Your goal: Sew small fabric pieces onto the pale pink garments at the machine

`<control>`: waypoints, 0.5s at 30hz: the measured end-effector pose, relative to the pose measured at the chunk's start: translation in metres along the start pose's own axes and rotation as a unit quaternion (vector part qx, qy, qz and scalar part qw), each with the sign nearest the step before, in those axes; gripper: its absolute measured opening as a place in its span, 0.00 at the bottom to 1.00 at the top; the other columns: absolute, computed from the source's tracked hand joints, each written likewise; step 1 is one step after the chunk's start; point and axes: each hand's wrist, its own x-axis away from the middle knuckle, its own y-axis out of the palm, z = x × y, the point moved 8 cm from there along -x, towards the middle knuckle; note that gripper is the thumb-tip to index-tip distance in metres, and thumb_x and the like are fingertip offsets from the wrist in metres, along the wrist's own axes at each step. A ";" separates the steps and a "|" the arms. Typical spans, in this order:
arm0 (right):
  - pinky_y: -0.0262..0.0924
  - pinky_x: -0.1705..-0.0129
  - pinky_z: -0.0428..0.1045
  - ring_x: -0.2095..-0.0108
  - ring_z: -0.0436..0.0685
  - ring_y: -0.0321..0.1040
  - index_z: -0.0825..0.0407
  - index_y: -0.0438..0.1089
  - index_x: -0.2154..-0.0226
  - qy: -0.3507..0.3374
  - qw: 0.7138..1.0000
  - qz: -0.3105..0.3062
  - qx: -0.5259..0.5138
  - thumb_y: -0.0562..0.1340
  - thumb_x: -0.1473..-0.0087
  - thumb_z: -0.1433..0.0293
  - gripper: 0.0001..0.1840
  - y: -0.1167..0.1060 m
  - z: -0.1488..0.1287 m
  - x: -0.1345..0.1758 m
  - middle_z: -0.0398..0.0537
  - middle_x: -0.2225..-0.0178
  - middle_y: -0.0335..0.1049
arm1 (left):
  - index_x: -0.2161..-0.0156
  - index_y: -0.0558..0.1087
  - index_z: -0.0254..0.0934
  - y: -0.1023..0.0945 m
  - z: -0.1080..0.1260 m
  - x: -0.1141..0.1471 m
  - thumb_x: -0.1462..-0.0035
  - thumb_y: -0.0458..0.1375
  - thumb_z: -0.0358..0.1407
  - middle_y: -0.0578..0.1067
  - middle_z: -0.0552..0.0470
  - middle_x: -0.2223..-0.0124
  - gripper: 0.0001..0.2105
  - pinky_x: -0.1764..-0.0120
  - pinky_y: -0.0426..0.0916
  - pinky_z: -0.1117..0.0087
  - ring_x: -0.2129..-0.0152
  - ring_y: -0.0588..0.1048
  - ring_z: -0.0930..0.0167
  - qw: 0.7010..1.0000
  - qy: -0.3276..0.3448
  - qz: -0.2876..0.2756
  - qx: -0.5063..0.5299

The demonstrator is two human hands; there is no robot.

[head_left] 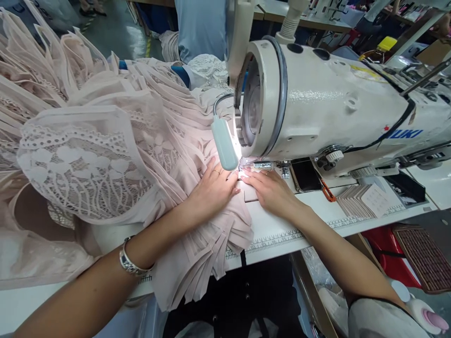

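Observation:
A white sewing machine (313,98) stands over the table, its lit needle area partly behind a pale green lamp (224,143). My left hand (214,188) lies on pale pink fabric (197,244) just left of the needle, fingers stretched out and partly hidden by the lamp. Right of the needle, my right hand (273,191) rests on the machine bed with fingers extended. Its fingertips touch a small pale edge of cloth at the presser foot. Lace-trimmed bra pieces (81,164) are heaped to the left of my left hand.
On the table's right are a dark phone (306,176), an orange-handled cutter (327,191) and a fanned stack of beige cards (366,201). A printed ruler (275,241) follows the front edge. A red stool (391,256) stands below right; more fabric lies behind the machine.

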 end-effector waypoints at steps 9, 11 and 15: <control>0.64 0.44 0.65 0.42 0.67 0.67 0.54 0.65 0.37 0.007 0.998 -0.013 0.060 0.46 0.43 0.84 0.34 0.006 0.000 -0.002 0.57 0.38 0.68 | 0.57 0.75 0.32 -0.005 0.003 0.001 0.30 0.51 0.35 0.76 0.43 0.58 0.11 0.54 0.63 0.57 0.58 0.73 0.59 0.999 -0.005 0.022 -0.041; 0.62 0.41 0.64 0.41 0.65 0.67 0.59 0.64 0.37 -0.030 0.997 0.007 0.066 0.44 0.43 0.85 0.35 0.005 -0.004 -0.001 0.60 0.39 0.69 | 0.58 0.74 0.32 -0.006 0.005 0.000 0.30 0.52 0.35 0.76 0.44 0.59 0.11 0.55 0.62 0.58 0.59 0.73 0.60 0.998 0.000 0.033 -0.054; 0.61 0.40 0.61 0.39 0.63 0.66 0.61 0.65 0.38 -0.069 0.994 0.057 0.056 0.43 0.40 0.83 0.32 0.003 -0.003 0.004 0.60 0.39 0.69 | 0.59 0.74 0.32 -0.008 0.007 -0.001 0.30 0.53 0.34 0.76 0.46 0.63 0.10 0.55 0.61 0.59 0.62 0.73 0.62 0.996 0.008 0.053 -0.075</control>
